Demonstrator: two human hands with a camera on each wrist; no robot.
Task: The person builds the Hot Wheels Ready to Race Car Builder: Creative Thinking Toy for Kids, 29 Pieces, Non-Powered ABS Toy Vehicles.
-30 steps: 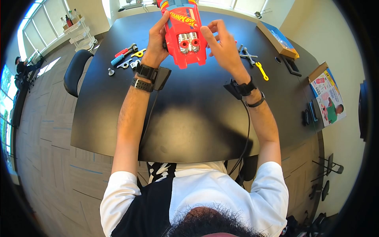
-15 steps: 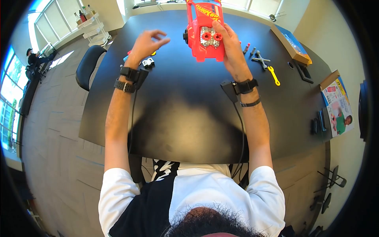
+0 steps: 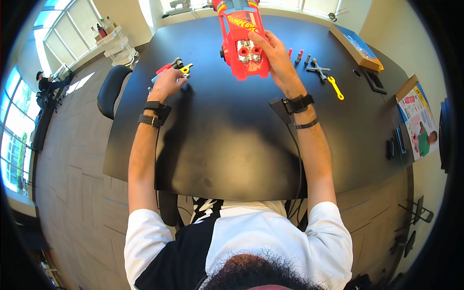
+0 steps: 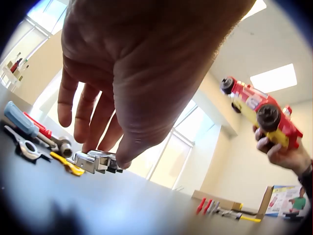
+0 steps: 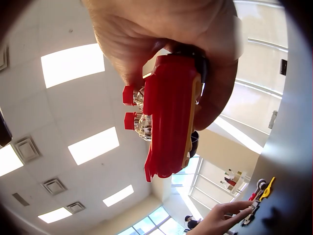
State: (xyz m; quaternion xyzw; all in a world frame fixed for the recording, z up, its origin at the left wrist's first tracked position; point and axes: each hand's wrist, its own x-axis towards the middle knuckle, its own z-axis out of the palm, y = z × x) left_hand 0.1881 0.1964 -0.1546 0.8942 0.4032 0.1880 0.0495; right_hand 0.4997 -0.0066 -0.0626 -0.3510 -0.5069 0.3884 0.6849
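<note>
A red toy car point(image 3: 239, 37) with chrome engine parts and two red hex pieces is held up above the table by my right hand point(image 3: 283, 64). In the right wrist view, my thumb and fingers grip the car point(image 5: 171, 115) at its sides. Down at the table's left, my left hand point(image 3: 167, 83) is over a group of toy tools. The left wrist view shows its thumb and fingertips pinching a chrome part point(image 4: 95, 160) low at the tabletop. Beside that part lie a yellow piece point(image 4: 68, 164), a grey ring-shaped piece point(image 4: 29, 150) and a blue-handled screwdriver point(image 4: 20, 119).
Toward the right of the dark table point(image 3: 232, 159) are a grey cross wrench point(image 3: 317, 70), a yellow wrench point(image 3: 335, 88) and small red-and-grey pieces point(image 3: 299, 56). An open cardboard box point(image 3: 356, 48) lies at the back right, and a printed box point(image 3: 418, 121) stands at the right edge.
My left hand has let go of the car and moved left and down to the chrome part. My right hand has taken hold of the car.
</note>
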